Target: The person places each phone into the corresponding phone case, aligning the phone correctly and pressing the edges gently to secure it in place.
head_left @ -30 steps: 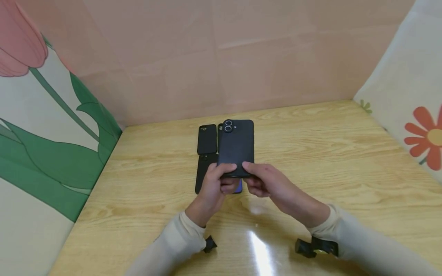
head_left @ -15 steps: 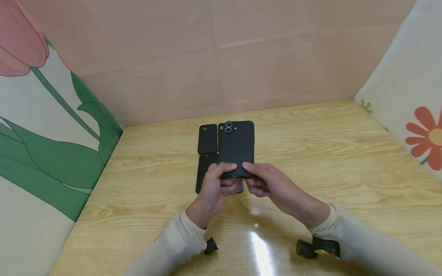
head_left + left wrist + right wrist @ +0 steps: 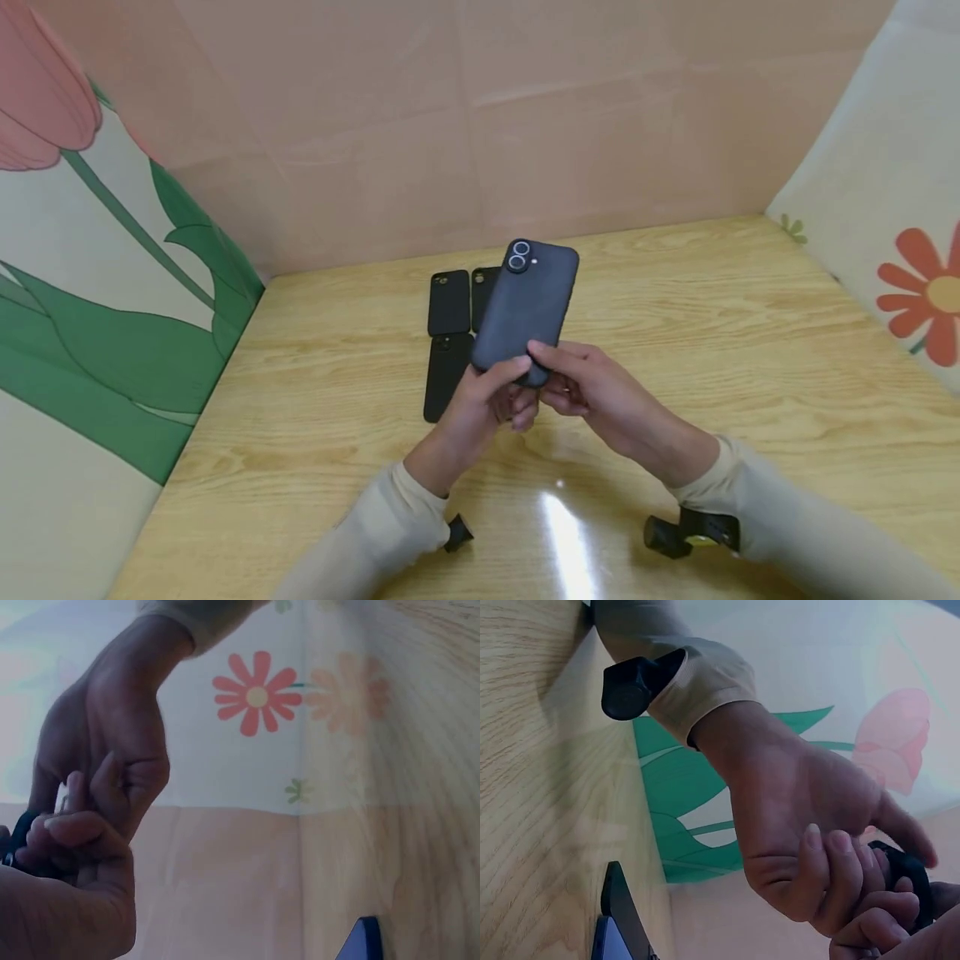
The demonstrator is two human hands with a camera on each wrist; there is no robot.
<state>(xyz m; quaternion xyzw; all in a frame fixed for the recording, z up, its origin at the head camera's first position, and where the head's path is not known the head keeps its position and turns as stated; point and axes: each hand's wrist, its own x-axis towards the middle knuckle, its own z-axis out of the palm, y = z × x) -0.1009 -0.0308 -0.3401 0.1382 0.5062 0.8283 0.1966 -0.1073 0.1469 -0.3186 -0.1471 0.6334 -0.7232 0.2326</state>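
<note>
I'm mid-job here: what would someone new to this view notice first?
Probably the dark phone, gripped at its lower end by the left hand and right hand, its two ringed lenses near the top. Next, the large pink tulip at the head view's upper left and the red flower at its right edge.

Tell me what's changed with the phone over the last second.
The dark phone has tilted, its camera end swinging up and right in the head view. Nothing was let go: the left hand and right hand still grip its lower end. Black phone-shaped items on the table stayed put.
</note>
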